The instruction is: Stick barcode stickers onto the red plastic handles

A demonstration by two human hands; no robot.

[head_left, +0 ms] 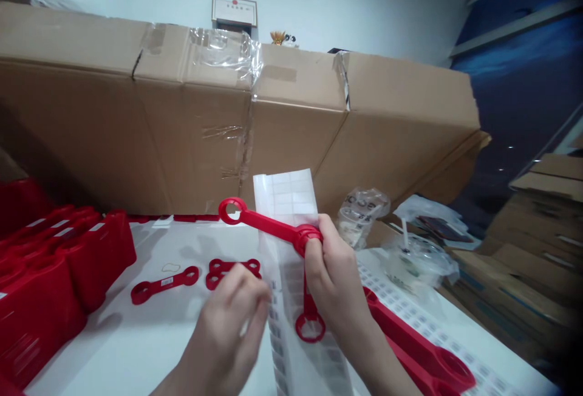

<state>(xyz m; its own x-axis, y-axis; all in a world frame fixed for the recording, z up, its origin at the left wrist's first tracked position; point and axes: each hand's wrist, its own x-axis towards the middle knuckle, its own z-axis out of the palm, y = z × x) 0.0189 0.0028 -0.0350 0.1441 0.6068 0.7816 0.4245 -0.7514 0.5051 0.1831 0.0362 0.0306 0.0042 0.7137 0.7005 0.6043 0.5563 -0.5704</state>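
My right hand grips a red plastic ring wrench by its right-hand ring; the handle points left, with the other ring in the air. A second red wrench hangs down below the same fingers. Behind them rises a pale backing sheet of labels; whether my fingers also hold it I cannot tell. My left hand, slightly blurred, is closed with fingertips pinched together, left of the sheet; anything in them is hidden. Beyond it lie small red wrenches, and another labelled red wrench sits farther left.
Stacked red wrenches fill the left side. More large red wrenches lie on label sheets at right. A long cardboard box walls off the back. Plastic bags and stacked cartons stand at right.
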